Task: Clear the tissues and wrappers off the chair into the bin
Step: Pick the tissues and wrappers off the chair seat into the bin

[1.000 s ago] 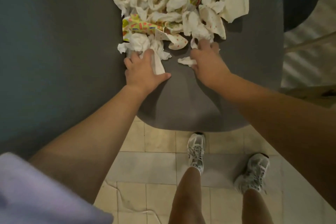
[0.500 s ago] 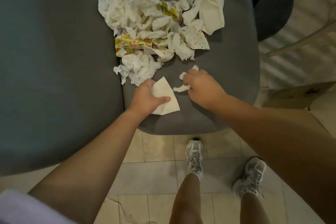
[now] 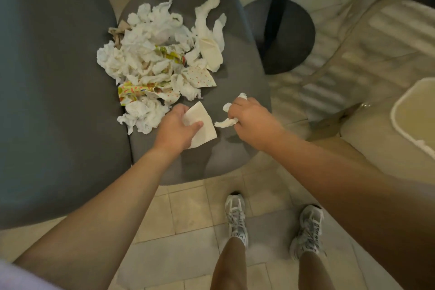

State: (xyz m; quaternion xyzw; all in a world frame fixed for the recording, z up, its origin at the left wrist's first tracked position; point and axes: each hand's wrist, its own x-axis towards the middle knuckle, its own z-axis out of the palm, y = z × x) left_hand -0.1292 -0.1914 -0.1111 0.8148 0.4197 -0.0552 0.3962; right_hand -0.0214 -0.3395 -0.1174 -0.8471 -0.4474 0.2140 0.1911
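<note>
A heap of crumpled white tissues (image 3: 150, 37) and colourful wrappers (image 3: 134, 92) lies on the grey chair seat (image 3: 240, 82). My left hand (image 3: 176, 128) grips a flat folded white napkin (image 3: 202, 122) just above the seat's front part. My right hand (image 3: 251, 122) holds a crumpled white tissue (image 3: 227, 122), with bits sticking out on both sides of the fist. Both hands hover near the front of the heap. A cream bin (image 3: 416, 115) stands on the floor at the right edge.
The grey chair back (image 3: 51, 92) fills the left side. A black round table base (image 3: 289, 35) with its post stands right of the chair. A brown cardboard piece (image 3: 329, 122) lies near the bin. My two feet in pale sneakers (image 3: 235, 219) stand on the tiled floor.
Both hands pulled back from the heap, the left with the folded napkin, the right with a crumpled tissue. The view swung back and right, bringing the bin into sight.
</note>
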